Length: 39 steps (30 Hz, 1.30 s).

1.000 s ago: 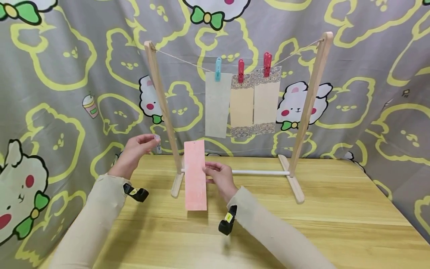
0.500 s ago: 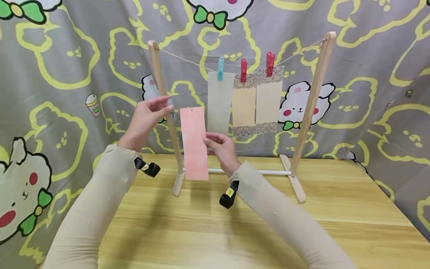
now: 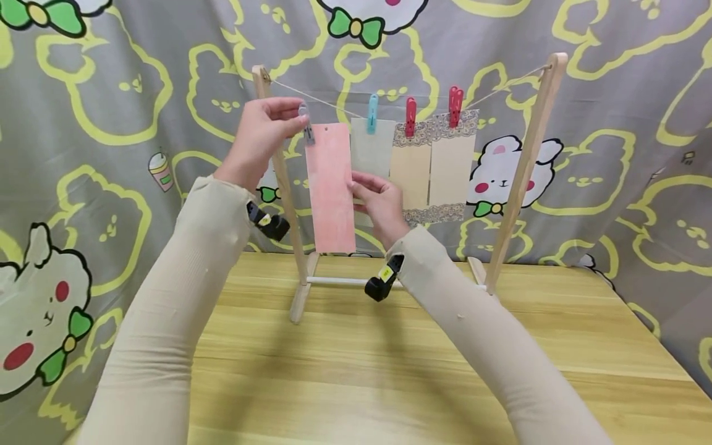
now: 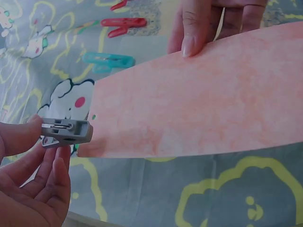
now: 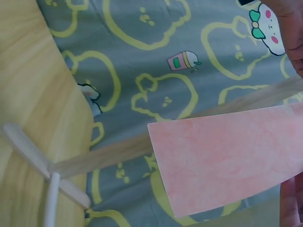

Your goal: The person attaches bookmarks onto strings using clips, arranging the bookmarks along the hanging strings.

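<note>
My right hand [image 3: 381, 201] pinches the right edge of a pink paper strip [image 3: 332, 191], which hangs upright in front of the rack's left side and has a small hole near its top. Between thumb and fingertips my left hand [image 3: 258, 136] holds a grey clothespin [image 4: 68, 131] by its handle end. In the left wrist view the clothespin's nose is close to the strip's top corner; I cannot tell whether it touches the paper. Just behind the strip's top runs a string [image 3: 334, 106] tied between two wooden posts.
A pale green strip [image 3: 369, 148] hangs by a blue clothespin [image 3: 372, 114]. To its right two cream strips with patterned ends [image 3: 453, 167] hang by red clothespins [image 3: 410, 117]. The rack's right post [image 3: 525, 173] and white crossbar [image 3: 339, 281] stand on a wooden table [image 3: 345, 358].
Both hands have risen from near table height to the string. The pink strip went up with the right hand, and the grey clothespin moved up and right to the strip's top.
</note>
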{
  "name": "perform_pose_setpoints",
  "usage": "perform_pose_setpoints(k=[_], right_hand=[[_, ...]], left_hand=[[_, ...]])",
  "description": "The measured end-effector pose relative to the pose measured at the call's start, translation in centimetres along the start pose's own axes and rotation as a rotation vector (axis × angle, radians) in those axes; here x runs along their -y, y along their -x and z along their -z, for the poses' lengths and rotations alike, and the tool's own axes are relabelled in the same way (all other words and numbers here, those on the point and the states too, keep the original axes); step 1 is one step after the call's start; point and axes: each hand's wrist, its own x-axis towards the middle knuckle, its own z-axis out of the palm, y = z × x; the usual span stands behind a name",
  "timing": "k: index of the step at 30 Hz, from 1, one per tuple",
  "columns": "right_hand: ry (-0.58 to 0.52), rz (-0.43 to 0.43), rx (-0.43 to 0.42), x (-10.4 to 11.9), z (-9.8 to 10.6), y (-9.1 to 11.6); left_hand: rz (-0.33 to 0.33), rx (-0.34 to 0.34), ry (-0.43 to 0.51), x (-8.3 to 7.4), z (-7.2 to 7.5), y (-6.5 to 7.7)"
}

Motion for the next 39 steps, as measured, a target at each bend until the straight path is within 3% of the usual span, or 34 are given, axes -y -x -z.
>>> perform_pose_setpoints(k=[9,17,22,28,39], right_hand=[[0.009,0.006,-0.031,1.6,-0.2,-1.5],[0.003,0.008,-0.050,2.3,-0.2,-2.5],[-0.018,0.005,-0.064,2.2,-0.3,-3.0],[-0.003,0.008,-0.085,2.0,-0.1,-3.2],[0.005,0.016,-0.092,1.7,0.0,-3.5]], left_hand=[[0.002,-0.025,0.054,-2.7,-1.6,-2.6],[-0.064,-0.203,0.071,-3.9,-3.0,-4.6],[-0.031,-0.277,0.042,-4.0,-3.5,-5.2],[0.022,-0.285,-0.010,-3.8,-3.6,-5.1],[0.019,-0.268,-0.037,-3.1,-4.1,-5.6]])
